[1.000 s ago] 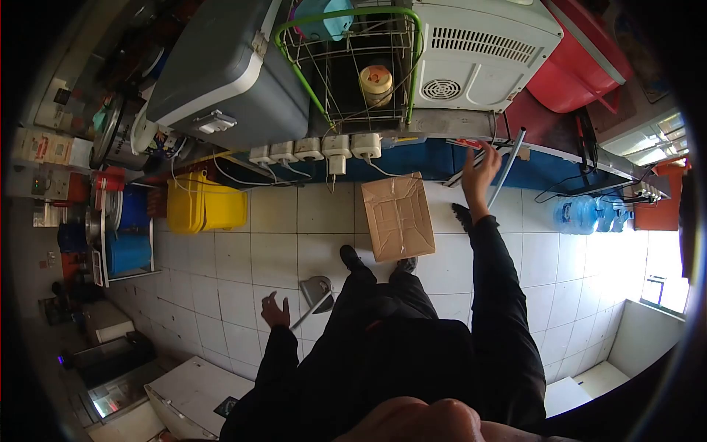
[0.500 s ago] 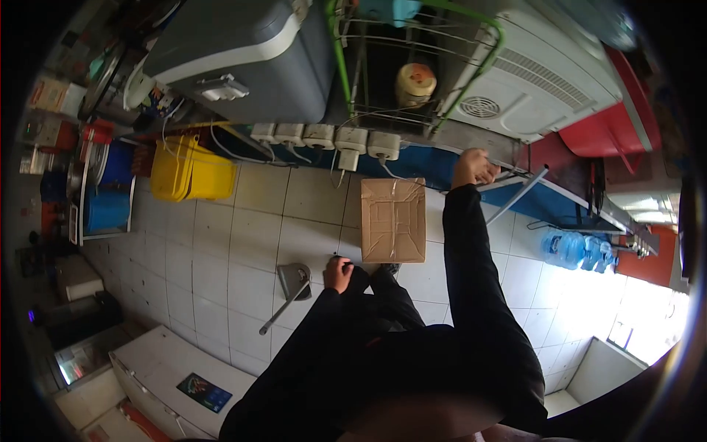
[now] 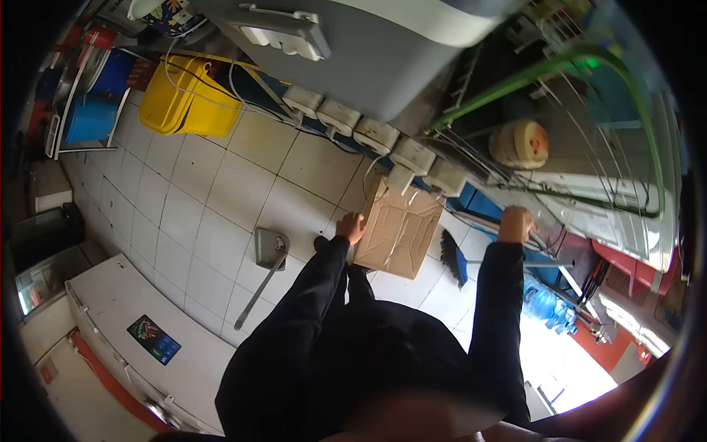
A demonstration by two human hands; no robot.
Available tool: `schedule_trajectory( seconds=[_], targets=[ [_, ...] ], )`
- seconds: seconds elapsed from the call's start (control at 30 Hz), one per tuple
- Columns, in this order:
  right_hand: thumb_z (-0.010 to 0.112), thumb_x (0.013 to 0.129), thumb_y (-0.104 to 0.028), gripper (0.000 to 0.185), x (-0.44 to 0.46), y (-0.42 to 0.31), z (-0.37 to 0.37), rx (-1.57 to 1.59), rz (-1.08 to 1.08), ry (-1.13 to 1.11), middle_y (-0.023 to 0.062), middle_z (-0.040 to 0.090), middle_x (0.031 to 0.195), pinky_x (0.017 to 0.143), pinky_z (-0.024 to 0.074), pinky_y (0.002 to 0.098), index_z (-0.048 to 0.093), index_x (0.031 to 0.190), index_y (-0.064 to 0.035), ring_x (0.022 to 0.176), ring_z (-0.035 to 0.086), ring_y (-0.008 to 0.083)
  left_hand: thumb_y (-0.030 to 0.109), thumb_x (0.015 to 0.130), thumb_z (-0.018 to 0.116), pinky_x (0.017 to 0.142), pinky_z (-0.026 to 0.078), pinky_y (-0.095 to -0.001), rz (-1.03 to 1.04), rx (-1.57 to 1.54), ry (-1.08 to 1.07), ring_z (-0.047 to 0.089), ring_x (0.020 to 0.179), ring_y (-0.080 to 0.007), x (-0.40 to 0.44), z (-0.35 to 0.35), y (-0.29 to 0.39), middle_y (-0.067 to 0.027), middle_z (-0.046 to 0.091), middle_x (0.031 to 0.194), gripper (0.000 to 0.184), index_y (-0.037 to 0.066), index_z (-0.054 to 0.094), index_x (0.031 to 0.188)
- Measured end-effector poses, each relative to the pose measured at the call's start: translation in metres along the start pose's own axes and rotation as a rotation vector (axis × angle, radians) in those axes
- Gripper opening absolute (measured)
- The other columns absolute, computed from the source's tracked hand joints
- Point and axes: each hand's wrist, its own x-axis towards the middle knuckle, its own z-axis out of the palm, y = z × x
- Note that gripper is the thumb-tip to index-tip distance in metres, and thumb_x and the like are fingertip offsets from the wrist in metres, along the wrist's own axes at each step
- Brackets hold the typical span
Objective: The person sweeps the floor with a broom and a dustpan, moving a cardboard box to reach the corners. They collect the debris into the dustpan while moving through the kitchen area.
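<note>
At your twelve o'clock, the taped cardboard box [image 3: 401,234] is probably light, dent-prone, best held by opposite edges; left hand [image 3: 352,228] half-curled at its nine, right hand [image 3: 518,224] curled at your two, grips unclear.

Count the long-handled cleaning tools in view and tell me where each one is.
2: the dustpan on the floor tiles, left of the cardboard box, and the broom, right of that box. Others may be hidden from this view.
</note>
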Motion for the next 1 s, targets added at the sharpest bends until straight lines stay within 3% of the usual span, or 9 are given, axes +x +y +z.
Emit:
schedule_trajectory(
  seconds=[0.17, 0.37, 0.43, 0.57, 0.63, 0.7, 0.73, 0.83, 1.0],
  targets=[
    [0.035, 0.083, -0.031, 0.035, 0.011, -0.005, 0.004, -0.136, 0.013, -0.057, 0.0092, 0.051, 0.110, 0.080, 0.0391, 0.0480, 0.052, 0.106, -0.0102, 0.096, 0.052, 0.0264, 0.021, 0.069, 0.058, 0.074, 0.039, -0.0424, 0.165, 0.052, 0.216, 0.048, 0.090, -0.0292, 0.125, 0.047, 0.020, -0.0122, 0.050, 0.094, 0.032, 0.009, 0.048, 0.096],
    [0.035, 0.083, -0.027, 0.034, 0.027, -0.017, 0.014, -0.278, -0.009, -0.006, 0.0065, 0.052, 0.110, 0.076, 0.0432, 0.0430, 0.052, 0.107, -0.0100, 0.092, 0.053, 0.0257, 0.021, 0.068, 0.058, 0.082, 0.038, -0.0401, 0.264, 0.028, -0.052, 0.041, 0.105, -0.0278, 0.150, -0.002, 0.079, -0.0153, 0.045, 0.111, 0.052, 0.005, 0.040, 0.114],
    [0.037, 0.082, -0.028, 0.034, 0.040, -0.016, 0.025, -0.255, 0.064, 0.111, 0.0069, 0.052, 0.107, 0.075, 0.0437, 0.0423, 0.052, 0.106, -0.0094, 0.090, 0.054, 0.0257, 0.025, 0.065, 0.062, 0.087, 0.032, -0.0463, 0.350, -0.010, 0.006, 0.038, 0.109, -0.0248, 0.213, 0.126, 0.048, -0.0114, 0.040, 0.119, 0.058, 0.010, 0.040, 0.116],
    [0.039, 0.081, -0.029, 0.034, 0.059, -0.010, 0.053, -0.168, 0.200, 0.374, 0.0075, 0.053, 0.103, 0.072, 0.0446, 0.0408, 0.051, 0.105, -0.0083, 0.086, 0.054, 0.0256, 0.035, 0.064, 0.061, 0.091, 0.027, -0.0468, 0.106, 0.051, 0.141, 0.036, 0.111, -0.0238, 0.260, 0.187, 0.046, -0.0059, 0.044, 0.115, 0.056, 0.013, 0.044, 0.113],
    [0.040, 0.080, -0.029, 0.034, 0.073, 0.001, 0.070, -0.135, 0.252, 0.487, 0.0078, 0.053, 0.100, 0.070, 0.0451, 0.0401, 0.051, 0.104, -0.0078, 0.084, 0.054, 0.0256, 0.038, 0.064, 0.061, 0.092, 0.026, -0.0469, 0.005, 0.058, 0.168, 0.035, 0.111, -0.0234, 0.256, 0.182, 0.030, -0.0041, 0.045, 0.114, 0.056, 0.014, 0.045, 0.112],
    [0.041, 0.079, -0.029, 0.034, 0.086, 0.009, 0.084, -0.106, 0.299, 0.576, 0.0081, 0.053, 0.098, 0.068, 0.0455, 0.0394, 0.050, 0.104, -0.0072, 0.082, 0.055, 0.0256, 0.040, 0.054, 0.069, 0.087, 0.027, -0.0531, 0.263, 0.027, 0.254, 0.034, 0.111, -0.0206, 0.212, 0.124, 0.014, -0.0028, 0.044, 0.111, 0.064, 0.016, 0.047, 0.109],
    [0.042, 0.079, -0.029, 0.035, 0.083, 0.033, 0.112, -0.086, 0.313, 0.617, 0.0083, 0.053, 0.097, 0.068, 0.0458, 0.0390, 0.050, 0.103, -0.0069, 0.081, 0.055, 0.0256, 0.037, 0.048, 0.072, 0.086, 0.031, -0.0475, 0.265, 0.014, 0.189, 0.033, 0.110, -0.0203, 0.200, 0.105, 0.012, -0.0030, 0.043, 0.109, 0.066, 0.014, 0.049, 0.105],
    [0.044, 0.077, -0.030, 0.035, 0.094, 0.040, 0.139, -0.013, 0.322, 0.755, 0.0087, 0.053, 0.094, 0.065, 0.0465, 0.0379, 0.050, 0.103, -0.0061, 0.078, 0.055, 0.0256, 0.036, 0.048, 0.072, 0.082, 0.034, -0.0369, 0.294, -0.141, 0.223, 0.036, 0.105, -0.0206, 0.202, 0.101, 0.007, -0.0041, 0.044, 0.102, 0.061, 0.012, 0.051, 0.100],
    [0.047, 0.075, -0.031, 0.037, 0.132, 0.068, 0.170, 0.139, 0.362, 0.983, 0.0095, 0.054, 0.088, 0.061, 0.0476, 0.0361, 0.049, 0.101, -0.0047, 0.073, 0.056, 0.0255, 0.042, 0.056, 0.066, 0.081, 0.033, -0.0358, 0.277, -0.062, 0.377, 0.038, 0.100, -0.0177, 0.187, 0.097, 0.000, -0.0014, 0.046, 0.096, 0.051, 0.010, 0.052, 0.094]
  ],
)
